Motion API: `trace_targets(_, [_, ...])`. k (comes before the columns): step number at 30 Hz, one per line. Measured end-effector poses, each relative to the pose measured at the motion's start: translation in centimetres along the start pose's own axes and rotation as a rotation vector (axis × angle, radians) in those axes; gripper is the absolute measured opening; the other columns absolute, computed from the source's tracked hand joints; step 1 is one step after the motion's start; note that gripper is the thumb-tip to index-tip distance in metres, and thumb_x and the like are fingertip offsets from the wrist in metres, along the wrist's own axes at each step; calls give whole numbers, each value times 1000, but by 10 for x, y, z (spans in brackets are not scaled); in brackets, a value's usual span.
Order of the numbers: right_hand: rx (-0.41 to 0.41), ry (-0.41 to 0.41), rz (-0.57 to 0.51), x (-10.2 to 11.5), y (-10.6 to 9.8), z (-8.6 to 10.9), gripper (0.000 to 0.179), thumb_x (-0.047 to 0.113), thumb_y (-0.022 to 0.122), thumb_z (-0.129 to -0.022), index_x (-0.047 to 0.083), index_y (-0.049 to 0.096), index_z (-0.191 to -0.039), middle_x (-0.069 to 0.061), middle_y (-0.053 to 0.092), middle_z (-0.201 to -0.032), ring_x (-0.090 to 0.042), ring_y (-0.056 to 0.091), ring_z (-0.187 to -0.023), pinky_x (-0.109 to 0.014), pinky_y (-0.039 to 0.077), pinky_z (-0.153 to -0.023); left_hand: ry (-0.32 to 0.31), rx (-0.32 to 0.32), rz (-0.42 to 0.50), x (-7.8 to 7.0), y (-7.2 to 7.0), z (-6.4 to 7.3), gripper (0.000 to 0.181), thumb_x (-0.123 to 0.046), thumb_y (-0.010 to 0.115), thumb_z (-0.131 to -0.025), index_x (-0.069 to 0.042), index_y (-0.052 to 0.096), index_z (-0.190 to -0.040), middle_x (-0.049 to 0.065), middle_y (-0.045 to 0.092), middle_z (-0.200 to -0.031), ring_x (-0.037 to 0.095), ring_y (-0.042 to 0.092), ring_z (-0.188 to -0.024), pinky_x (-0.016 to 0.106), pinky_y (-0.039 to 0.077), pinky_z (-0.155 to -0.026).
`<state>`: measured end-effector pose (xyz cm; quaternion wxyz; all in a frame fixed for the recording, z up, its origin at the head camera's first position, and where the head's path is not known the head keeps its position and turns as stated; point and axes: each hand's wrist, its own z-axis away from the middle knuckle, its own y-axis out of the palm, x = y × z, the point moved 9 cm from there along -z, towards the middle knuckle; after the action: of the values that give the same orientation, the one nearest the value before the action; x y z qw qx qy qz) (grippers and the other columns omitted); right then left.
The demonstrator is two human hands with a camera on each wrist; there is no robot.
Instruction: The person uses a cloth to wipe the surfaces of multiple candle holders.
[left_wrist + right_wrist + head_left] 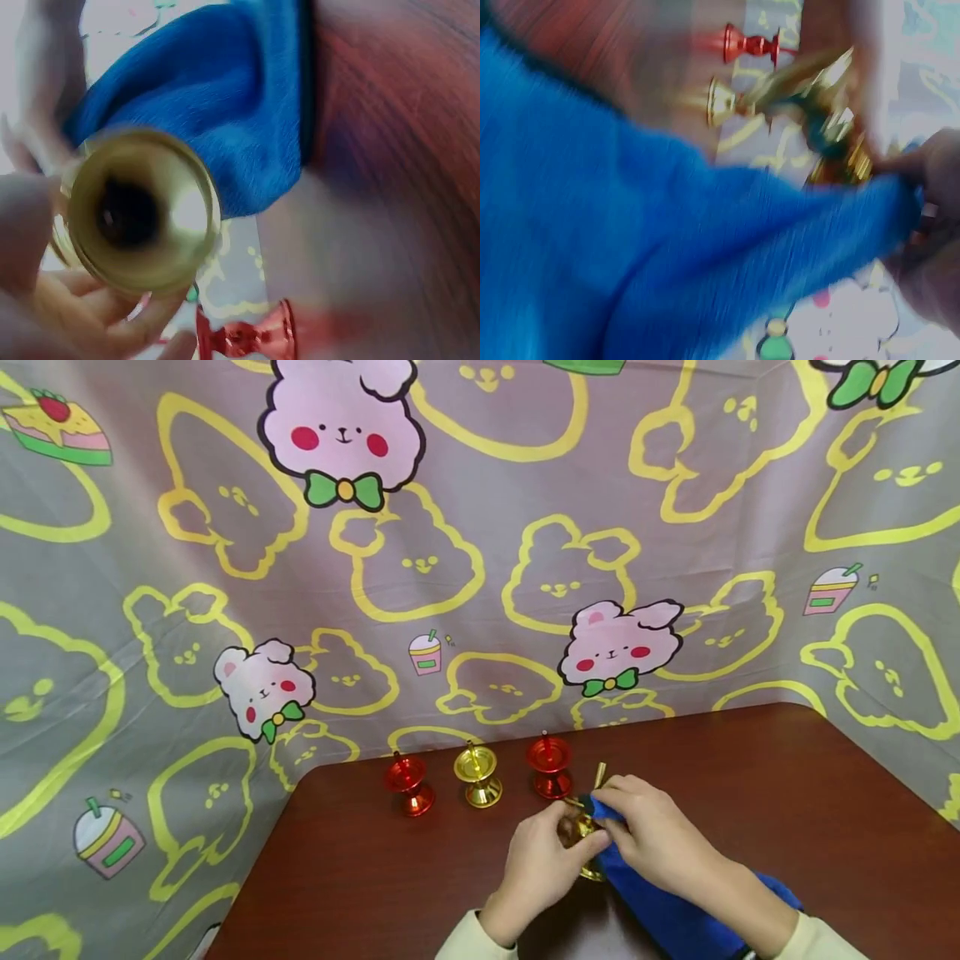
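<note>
My left hand [538, 864] grips a shiny gold candle holder [591, 870] around its middle, tilted above the table. In the left wrist view the hollow round base of that candle holder [184, 176] faces the camera. My right hand [660, 831] pinches a blue cloth [667, 906] against the candle holder's upper part. The cloth [630, 232] hangs down from the right fingers and fills much of the right wrist view. A thin gold stem [601, 774] sticks up beside the right fingertips. Fingers and cloth hide most of the candle holder's top.
Along the table's back edge stand a red candle holder [409, 787], a gold one [478, 775] and another red one [550, 768], all upright. The dark red-brown table [337, 877] is backed by a grey curtain [495, 502] with cartoon prints.
</note>
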<state>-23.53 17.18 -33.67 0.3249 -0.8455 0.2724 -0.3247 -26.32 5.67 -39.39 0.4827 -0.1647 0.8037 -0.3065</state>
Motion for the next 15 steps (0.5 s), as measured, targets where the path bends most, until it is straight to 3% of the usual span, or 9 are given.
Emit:
trace_targets(4, [14,-119,-266,-4,-8,10,42,-11,78,-79,15,71,-112,10,65,-105,-8,60,-92,-24,53,-78,-147,313,620,11,20,12,31,-26,69,-97,1,66,-112,-6,67,-88,3,63,-77,20,51,-68])
trace_targets(7, [72,-108,-501,-8,-10,15,38,-8,72,-87,18,69,-116,6,67,-110,-13,63,-94,-25,55,-79,-183,565,941,4,36,28,49,-26,59,-103,17,52,-124,-2,67,-100,7,66,-91,23,53,-82])
trace_targets(10, [132,-38,-674,-12,-6,18,31,-2,66,-95,16,68,-120,0,68,-114,-19,65,-99,-28,55,-82,-115,731,1138,-12,43,38,65,-35,54,-105,24,38,-127,31,63,-115,13,66,-105,32,50,-96])
trace_targets(12, [176,13,-744,-14,-3,21,28,2,62,-98,14,66,-123,-3,68,-117,-22,64,-103,-29,53,-87,-55,795,1231,-23,45,43,59,-38,51,-105,17,42,-124,50,47,-123,19,64,-113,37,47,-101])
trace_targets(14, [217,53,-798,-16,1,23,28,3,58,-101,13,64,-126,-5,68,-119,-24,64,-106,-29,52,-91,-18,828,1306,-34,46,46,40,-34,45,-108,4,49,-120,50,46,-126,21,64,-115,40,45,-104])
trace_targets(15, [238,79,-815,-18,3,25,27,4,57,-101,13,64,-126,-5,68,-120,-24,63,-108,-30,51,-93,-11,835,1336,-38,46,48,31,-32,42,-109,-4,51,-118,43,53,-124,21,65,-114,40,45,-104])
